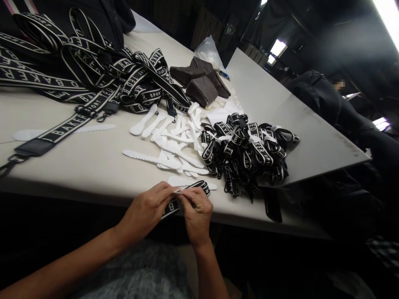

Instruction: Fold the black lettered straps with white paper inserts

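Note:
At the table's front edge, my left hand point(148, 207) and my right hand point(197, 211) meet, thumbs and fingertips pinched together. Between them is a folded black webbing strap point(171, 209) with white lettering and pale edge stripes; its loop sticks out above my right hand. A small bit of a white strip point(177, 191) shows between the fingertips, across the strap; the fingers hide most of it. Just beyond my hands lies another white strip point(213, 186). Farther back is a loose pile of white serrated strips point(170, 145).
Long loose straps point(93, 66) heap at the left, one with a metal clip point(15, 158). Bundled straps point(246, 149) pile at the right. Behind are dark brown quilted pouches point(204, 83) and a clear plastic bag point(208, 50). A person in dark clothing point(324, 104) is at the right.

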Action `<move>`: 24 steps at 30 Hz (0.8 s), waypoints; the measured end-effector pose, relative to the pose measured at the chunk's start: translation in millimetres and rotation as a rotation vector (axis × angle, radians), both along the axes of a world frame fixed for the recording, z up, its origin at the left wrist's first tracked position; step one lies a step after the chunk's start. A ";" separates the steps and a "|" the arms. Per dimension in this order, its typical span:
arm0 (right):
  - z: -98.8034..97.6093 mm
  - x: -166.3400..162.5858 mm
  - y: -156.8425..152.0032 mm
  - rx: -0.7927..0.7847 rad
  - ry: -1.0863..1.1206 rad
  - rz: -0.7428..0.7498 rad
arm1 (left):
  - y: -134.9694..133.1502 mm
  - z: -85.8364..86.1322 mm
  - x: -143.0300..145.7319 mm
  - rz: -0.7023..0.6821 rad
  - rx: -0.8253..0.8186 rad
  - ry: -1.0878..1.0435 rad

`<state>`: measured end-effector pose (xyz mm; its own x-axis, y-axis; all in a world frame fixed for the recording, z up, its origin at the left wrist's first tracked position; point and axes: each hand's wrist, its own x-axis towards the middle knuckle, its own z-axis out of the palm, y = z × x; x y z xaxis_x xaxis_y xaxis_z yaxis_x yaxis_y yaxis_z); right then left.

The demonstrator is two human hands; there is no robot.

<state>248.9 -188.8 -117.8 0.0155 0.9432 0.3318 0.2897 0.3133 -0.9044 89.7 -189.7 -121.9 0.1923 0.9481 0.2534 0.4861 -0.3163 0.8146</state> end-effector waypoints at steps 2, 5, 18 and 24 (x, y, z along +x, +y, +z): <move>-1.0 -2.3 -0.7 0.030 -0.010 -0.021 | 6.6 -2.0 -1.1 0.006 -0.024 -0.050; -2.1 -4.7 -0.9 0.066 -0.039 -0.059 | 12.4 -1.7 -1.7 0.048 -0.088 -0.088; 14.1 -7.6 10.3 -0.104 -0.301 -0.076 | 12.6 -4.6 0.7 0.083 0.052 -0.163; 15.3 -7.7 16.2 -0.216 -0.332 -0.109 | 14.6 -15.3 0.7 0.028 0.552 0.052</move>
<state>241.2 -172.6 -102.4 0.0444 0.9905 0.1301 0.5977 0.0781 -0.7979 90.4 -175.1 -137.3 0.1939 0.6819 0.7053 0.5357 -0.6759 0.5062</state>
